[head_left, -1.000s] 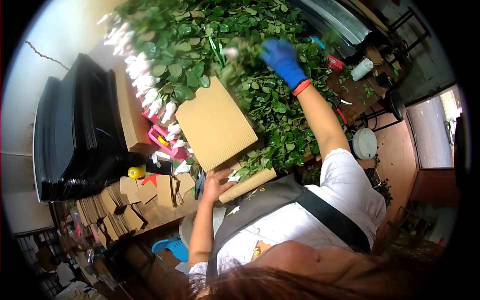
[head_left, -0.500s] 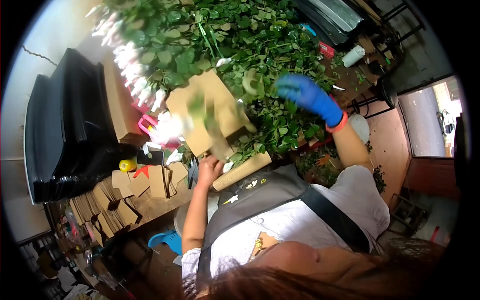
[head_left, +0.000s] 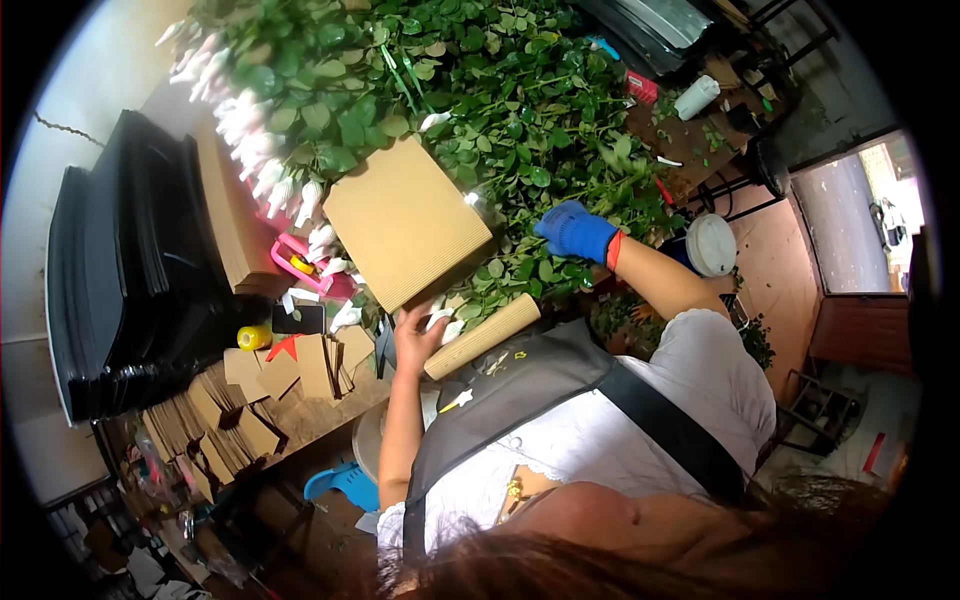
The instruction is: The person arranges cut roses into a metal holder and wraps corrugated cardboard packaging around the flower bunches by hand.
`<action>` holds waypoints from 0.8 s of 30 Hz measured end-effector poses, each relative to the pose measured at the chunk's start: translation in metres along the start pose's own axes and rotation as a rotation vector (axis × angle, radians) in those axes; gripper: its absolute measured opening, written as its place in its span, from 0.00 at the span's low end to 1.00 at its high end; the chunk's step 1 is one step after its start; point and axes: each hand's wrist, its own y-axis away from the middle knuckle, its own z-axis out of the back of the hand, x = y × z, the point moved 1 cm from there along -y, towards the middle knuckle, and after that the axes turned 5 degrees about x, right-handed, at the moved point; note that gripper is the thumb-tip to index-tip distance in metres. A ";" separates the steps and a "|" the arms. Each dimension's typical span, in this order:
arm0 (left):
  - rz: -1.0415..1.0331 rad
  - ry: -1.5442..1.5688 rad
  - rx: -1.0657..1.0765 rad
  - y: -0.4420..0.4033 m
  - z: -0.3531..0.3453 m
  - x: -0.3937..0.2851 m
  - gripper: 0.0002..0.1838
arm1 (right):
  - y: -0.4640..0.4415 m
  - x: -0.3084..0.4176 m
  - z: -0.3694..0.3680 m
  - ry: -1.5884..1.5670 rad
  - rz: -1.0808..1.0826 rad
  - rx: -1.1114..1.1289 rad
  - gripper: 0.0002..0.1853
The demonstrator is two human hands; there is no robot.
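My bare left hand (head_left: pixel 412 342) is beside a few white-wrapped rose buds (head_left: pixel 446 325), its thumb spread from its fingers. The fingertips reach the lower edge of a corrugated cardboard sheet (head_left: pixel 410 225). In a blue glove, my right hand (head_left: pixel 578 232) is curled at leafy rose stems (head_left: pixel 530 268); the stems inside its fingers are mostly hidden. A rolled corrugated cardboard tube (head_left: pixel 485 337) lies between the left hand and my apron. Behind the sheet spreads a large heap of green rose foliage (head_left: pixel 500 110), with white-wrapped buds (head_left: pixel 250 130) along its left side.
Stacked black sheets (head_left: pixel 130 260) stand at the left. A pink tape dispenser (head_left: pixel 315 275), a yellow tape roll (head_left: pixel 254 337), a phone (head_left: pixel 299 319) and folded cardboard pieces (head_left: pixel 225 415) lie nearby. A white bucket (head_left: pixel 711 246) stands at the right.
A blurred leafy object over the cardboard sheet is gone from there, leaving the sheet in plain view. My right hand has come down and left toward my body. My left hand's fingers have spread.
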 end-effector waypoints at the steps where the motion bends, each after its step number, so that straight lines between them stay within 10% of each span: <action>1: -0.024 -0.031 0.004 -0.001 0.003 -0.014 0.28 | 0.002 -0.002 0.004 0.055 0.028 0.004 0.14; 6: 0.011 -0.013 0.004 -0.002 0.002 -0.024 0.24 | -0.027 -0.003 0.054 -0.245 0.037 -0.857 0.20; 12: 0.031 -0.116 0.038 -0.002 0.005 -0.026 0.25 | -0.078 -0.008 0.046 -0.197 0.088 -1.167 0.10; 15: 0.090 -0.116 0.052 -0.002 0.010 -0.053 0.25 | -0.023 -0.031 0.079 -0.386 -0.146 -0.680 0.10; 21: 0.022 -0.223 0.065 -0.001 0.010 -0.037 0.24 | -0.007 -0.141 0.059 -0.453 -0.123 -1.418 0.12; 24: -0.047 -0.258 0.073 -0.005 0.013 -0.033 0.22 | 0.038 -0.117 0.083 -0.600 0.020 -1.427 0.14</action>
